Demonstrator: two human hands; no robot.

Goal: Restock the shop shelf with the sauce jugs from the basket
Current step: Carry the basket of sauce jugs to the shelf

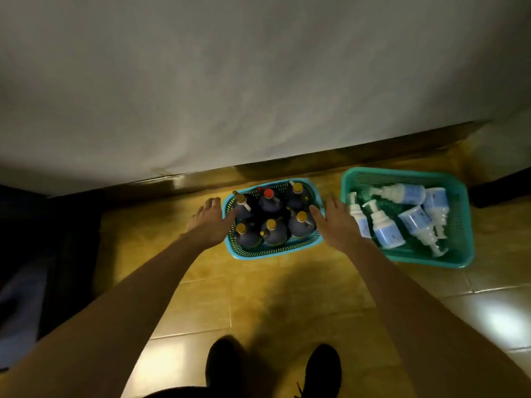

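Shoes (273, 366) planted; both hands (211, 222) (336, 225) open, empty, flanking basket (270, 251); risk toppling crowded jugs (274, 231).

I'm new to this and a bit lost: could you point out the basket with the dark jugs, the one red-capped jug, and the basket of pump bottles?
blue basket (258, 253), head view, on its near rim.
red-capped jug (268, 193), head view, on its red cap.
green basket (459, 225), head view, on its right wall.
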